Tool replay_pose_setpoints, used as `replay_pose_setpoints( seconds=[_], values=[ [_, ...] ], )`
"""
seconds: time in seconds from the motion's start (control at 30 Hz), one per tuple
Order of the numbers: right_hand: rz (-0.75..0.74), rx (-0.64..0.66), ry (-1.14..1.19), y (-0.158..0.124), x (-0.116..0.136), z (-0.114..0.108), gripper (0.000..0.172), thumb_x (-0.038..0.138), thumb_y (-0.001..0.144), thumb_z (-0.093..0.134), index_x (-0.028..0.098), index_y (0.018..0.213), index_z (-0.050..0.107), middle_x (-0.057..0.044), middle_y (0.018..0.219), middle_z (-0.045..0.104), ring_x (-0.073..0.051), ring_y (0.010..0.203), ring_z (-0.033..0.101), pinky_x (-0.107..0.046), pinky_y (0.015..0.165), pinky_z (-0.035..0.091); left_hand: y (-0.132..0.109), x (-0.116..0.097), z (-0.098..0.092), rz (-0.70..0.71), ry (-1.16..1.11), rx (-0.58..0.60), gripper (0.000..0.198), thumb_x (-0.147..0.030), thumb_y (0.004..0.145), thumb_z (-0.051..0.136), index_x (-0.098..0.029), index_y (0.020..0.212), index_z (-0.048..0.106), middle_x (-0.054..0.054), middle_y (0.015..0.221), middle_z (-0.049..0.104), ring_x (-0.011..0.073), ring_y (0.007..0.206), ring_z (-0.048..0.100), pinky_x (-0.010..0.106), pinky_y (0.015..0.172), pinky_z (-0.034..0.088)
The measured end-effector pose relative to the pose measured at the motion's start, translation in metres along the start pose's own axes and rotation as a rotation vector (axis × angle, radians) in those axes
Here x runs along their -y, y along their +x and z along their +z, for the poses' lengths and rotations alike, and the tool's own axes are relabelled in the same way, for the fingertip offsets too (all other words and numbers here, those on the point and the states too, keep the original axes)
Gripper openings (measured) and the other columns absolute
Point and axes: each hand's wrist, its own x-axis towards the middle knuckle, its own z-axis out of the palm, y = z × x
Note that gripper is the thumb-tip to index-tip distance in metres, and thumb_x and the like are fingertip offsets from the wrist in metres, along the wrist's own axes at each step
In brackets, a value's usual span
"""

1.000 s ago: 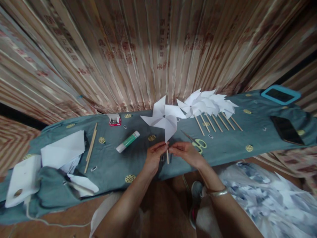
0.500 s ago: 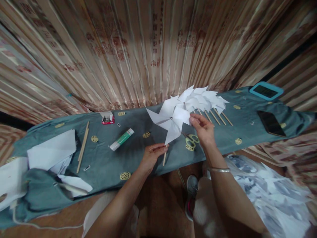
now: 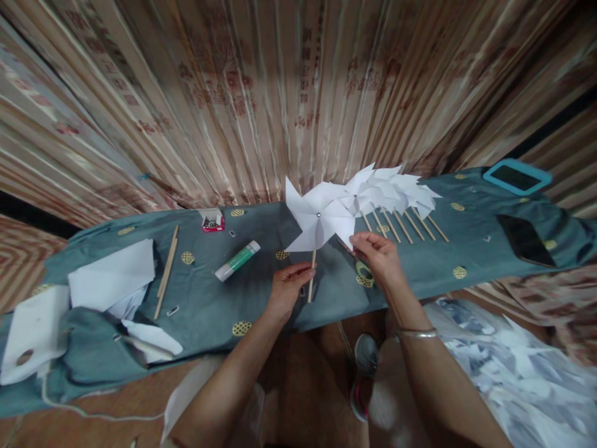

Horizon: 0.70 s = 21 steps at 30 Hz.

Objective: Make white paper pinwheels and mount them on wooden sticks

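A white paper pinwheel [image 3: 305, 223] with a shiny pin at its centre is held upright over the table. My left hand [image 3: 290, 287] pinches its wooden stick [image 3: 312, 280] just below the blades. At the lower right blade, the thumb and fingers of my right hand [image 3: 380, 254] close on the paper tip. Behind and to the right, several finished pinwheels [image 3: 396, 190] lie overlapping in a row, sticks toward me. Scissors with green handles [image 3: 364, 271] lie beside my right hand, partly hidden by it.
Left on the green cloth [image 3: 261, 292] are a glue stick [image 3: 237, 261], a red box of pins [image 3: 213, 220], loose wooden sticks [image 3: 166, 270], white paper [image 3: 114, 270] and a white device [image 3: 35, 333]. A blue-framed tablet [image 3: 517, 177] and phone [image 3: 525, 239] lie right. Below sits a paper-filled bag [image 3: 517, 367].
The pinwheel's blades have turned on the pin, and its stick shows more fully. My right hand has shifted lower, from a right-hand blade to the lower right tip. The view has shifted slightly.
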Motion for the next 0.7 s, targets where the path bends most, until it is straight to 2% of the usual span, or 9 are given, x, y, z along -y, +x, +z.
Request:
replay_pose_setpoints(
  seconds=[0.27,0.47,0.7],
  values=[
    [0.179,0.173,0.100,-0.013,-0.003,0.011,0.034,0.044,0.048,0.089,0.021,0.064,0.070,0.001,0.065,0.066,-0.012,0.062,0.058,-0.025,0.062,0.049,-0.001,-0.004,0.003,-0.001,-0.007,-0.026,0.033,-0.035,0.047,0.088,-0.018,0.074,0.079,0.005,0.077,0.076,0.0163,0.071,0.064,0.029,0.074,0.048],
    [0.210,0.246,0.143,-0.019,-0.007,0.019,0.031,0.043,0.051,0.089,0.022,0.064,0.070,0.002,0.068,0.066,-0.013,0.067,0.059,-0.028,0.069,0.051,-0.001,-0.003,0.004,0.002,-0.024,-0.019,0.032,-0.035,0.048,0.088,-0.018,0.073,0.078,0.006,0.078,0.076,0.0174,0.073,0.065,0.030,0.076,0.048],
    [0.249,0.305,0.149,-0.027,-0.009,0.032,0.031,0.043,0.048,0.090,0.021,0.058,0.071,0.003,0.066,0.068,-0.011,0.064,0.057,-0.027,0.069,0.048,-0.001,-0.001,0.005,-0.007,-0.036,-0.032,0.035,-0.036,0.044,0.090,-0.018,0.072,0.078,0.004,0.072,0.075,0.0167,0.069,0.064,0.032,0.077,0.049]
  ],
)
